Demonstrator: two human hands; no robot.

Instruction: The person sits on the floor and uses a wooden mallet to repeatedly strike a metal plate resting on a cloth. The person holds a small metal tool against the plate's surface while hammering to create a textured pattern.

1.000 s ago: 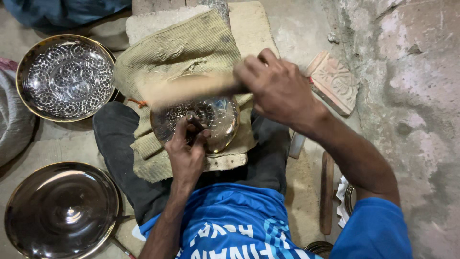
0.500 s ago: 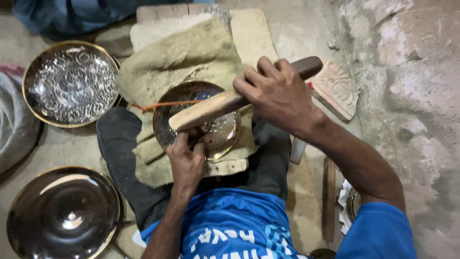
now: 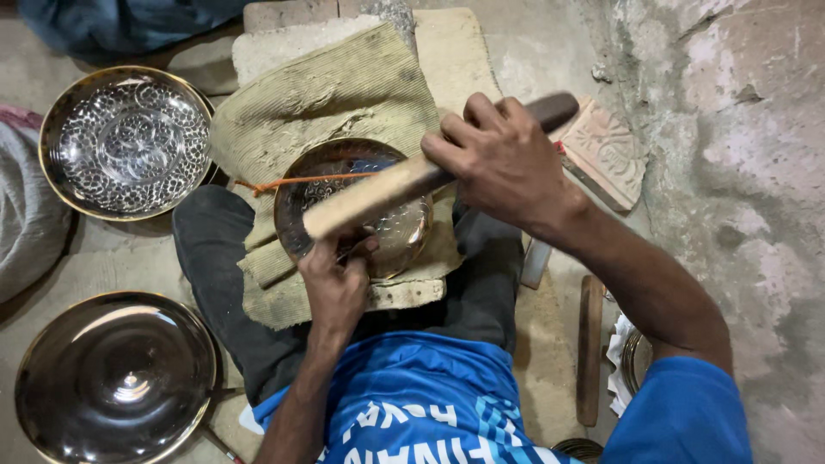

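Wooden mallet held over a brass plate on a padded block, worker seated on the floor.

The rough wall [image 3: 739,172] crowds the right side; two plates close the left, an embossed plate [image 3: 126,142] above and a smooth plate [image 3: 112,378] below, leaving little open room around the lap. The right hand [image 3: 503,159] is clamped around the wooden mallet [image 3: 404,185], which lies slantwise above the brass plate [image 3: 357,210]. The left hand [image 3: 335,288] is closed at the plate's near rim; what it pinches is hidden. The plate rests on folded cloth [image 3: 322,99] over a stone block [image 3: 408,294] on the concrete floor [image 3: 533,43].
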